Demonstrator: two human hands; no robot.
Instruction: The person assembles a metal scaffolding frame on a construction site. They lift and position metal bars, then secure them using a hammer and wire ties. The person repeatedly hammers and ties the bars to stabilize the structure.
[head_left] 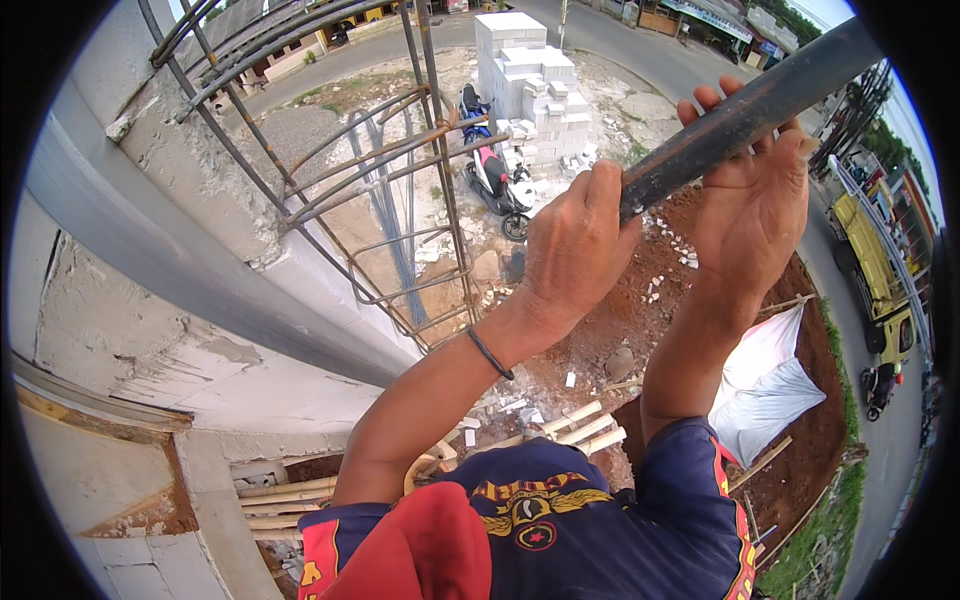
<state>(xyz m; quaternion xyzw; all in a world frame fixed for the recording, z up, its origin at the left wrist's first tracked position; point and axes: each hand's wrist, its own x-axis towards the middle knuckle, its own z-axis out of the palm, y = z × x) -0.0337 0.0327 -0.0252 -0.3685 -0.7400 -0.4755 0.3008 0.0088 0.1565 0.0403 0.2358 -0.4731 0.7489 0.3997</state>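
A dark, scuffed round pipe (750, 105) slants up from the middle of the head view to its upper right. My left hand (585, 240) is closed round the pipe's lower end, with a thin black band on that wrist. Farther up, my right hand (750, 205) holds the pipe from below. Its palm faces me, and its fingers pass behind the pipe, with some tips showing above it. The far end of the pipe runs out of view.
To my left stands a rusty rebar cage (440, 150) beside a block wall (270, 370) and a long grey metal profile (190, 250). Bamboo poles (585, 425) lie below me. On the ground are a motorbike (490, 180), stacked white blocks (530, 80) and a white sheet (770, 370).
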